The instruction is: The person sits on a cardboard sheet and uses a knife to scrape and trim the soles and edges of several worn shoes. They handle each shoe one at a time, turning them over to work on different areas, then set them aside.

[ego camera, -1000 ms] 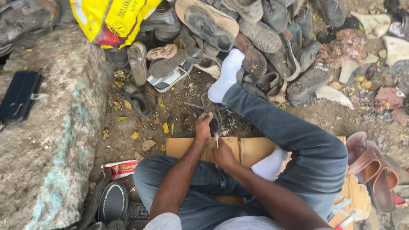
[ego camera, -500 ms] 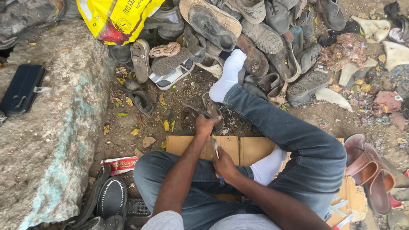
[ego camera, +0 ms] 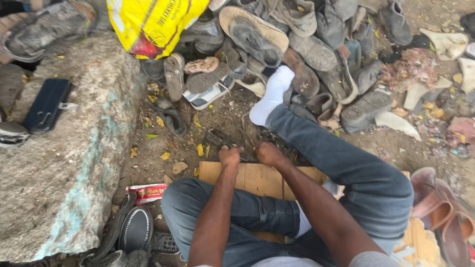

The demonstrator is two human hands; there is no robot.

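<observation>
Fingers of both hands curl downward past the wooden board (ego camera: 262, 179) edge; I cannot tell what they clasp. I see my left hand (ego camera: 230, 156) and right hand (ego camera: 269, 154) reaching among dark tools (ego camera: 225, 140) on the dirt, near the shoe pile (ego camera: 307, 54).

Upper left of the frame there's a bright yellow sack (ego camera: 153, 24) with a red patch low on it. Jeans (ego camera: 346, 163) across the lower middle are faded blue, sock (ego camera: 272, 96) at centre top is plain white. Stone slab (ego camera: 64, 163) on the left is grey with teal paint smears. Board (ego camera: 260, 178) is pale tan, sandals (ego camera: 445, 212) at lower right are brownish-pink, case (ego camera: 47, 104) at left is black.
</observation>
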